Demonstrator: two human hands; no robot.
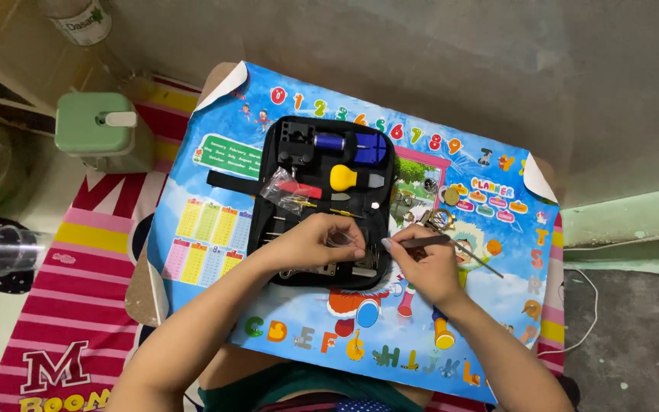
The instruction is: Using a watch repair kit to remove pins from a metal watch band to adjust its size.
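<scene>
left hand (320, 240) at centre of frame, lying over the lower half of an open black tool case (322, 200). fingers curled in narrow, tips pinched on a small clear, roundish item (339, 240) held just above the case; too small to tell what it is.

right hand (423, 263) just right of centre, closed around thin metal tweezers (451, 247). the near tips point left toward the left hand's fingertips, almost meeting them; whether they touch cannot be told. the long end runs out down and to the right, past the knuckles.

the case sits open, upper centre of frame. inside: blue cylindrical tool (329, 140) along the top, a blue block tool (371, 149) beside it, a yellow-handled tool (345, 178) below those, a red-handled piece (301, 189) to its left, a small clear plastic bag (281, 191) at the case's left edge. a black strap sticks out to the left.

just right of the case, above the right hand, a small brass-coloured metal part (438, 220) and a round gold-toned piece (451, 196) lie on the mat.

everything rests on a bright blue children's mat (207, 229) printed with numerals, letters and cartoon figures, corners curling at upper left and upper right. green and white appliance (101, 128) at upper left, clear plastic cup (11, 249) at left edge, striped pink cloth (78, 305) lower left.
</scene>
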